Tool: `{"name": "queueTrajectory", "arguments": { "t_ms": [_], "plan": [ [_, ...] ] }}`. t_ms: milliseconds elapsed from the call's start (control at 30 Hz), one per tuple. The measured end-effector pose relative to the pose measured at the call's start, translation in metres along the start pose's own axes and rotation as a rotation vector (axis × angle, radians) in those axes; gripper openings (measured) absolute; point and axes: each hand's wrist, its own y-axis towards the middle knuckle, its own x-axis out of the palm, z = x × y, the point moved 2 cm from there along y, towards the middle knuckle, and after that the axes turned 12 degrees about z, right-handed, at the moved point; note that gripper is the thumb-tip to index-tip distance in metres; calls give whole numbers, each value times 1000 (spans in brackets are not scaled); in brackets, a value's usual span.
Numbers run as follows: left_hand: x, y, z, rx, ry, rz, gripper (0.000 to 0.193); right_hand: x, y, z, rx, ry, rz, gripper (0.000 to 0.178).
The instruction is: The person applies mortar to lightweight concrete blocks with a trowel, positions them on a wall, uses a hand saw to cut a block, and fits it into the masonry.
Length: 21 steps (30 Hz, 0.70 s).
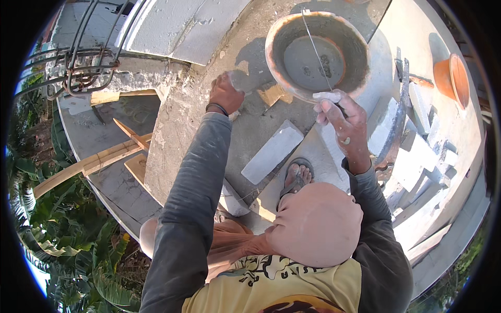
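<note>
My right hand [344,122] is closed on a small whitish chunk [327,97], pinched between thumb and fingers. From it a thin pale line [315,49] stretches across the mouth of an orange tub [273,57], whose inside is coated with grey mortar. Further left, my left hand [227,94] hangs over the rough concrete ledge with its fingers curled in; whether anything is inside them is hidden. A short wood offcut [274,94] lies between the left hand and the tub. Below it rests a pale rectangular block [272,152], close to my sandalled foot [297,176].
Bent reinforcing bars [78,65] jut out at the upper left, beside a large pale slab [188,28]. Wooden strips [94,163] project past the ledge above plants. Broken pale blocks [415,161] crowd the right side, near an orange bucket [453,81].
</note>
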Motion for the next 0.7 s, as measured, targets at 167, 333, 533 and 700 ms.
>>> {"name": "queueTrajectory", "arguments": {
  "t_ms": [167, 333, 533, 700],
  "plan": [
    [68, -93, -72, 225, 288, 19, 71, 83, -37, 79, -51, -484, -420, 34],
    [54, -122, -87, 345, -74, 261, 47, 139, -59, 108, -88, -710, -384, 41],
    [10, -156, -7, 96, -558, 273, 41, 102, -57, 157, -362, -335, -330, 45],
    [13, -198, 13, -68, -663, 439, 40, 146, -58, 98, 429, 68, -262, 40]
  ]
}}
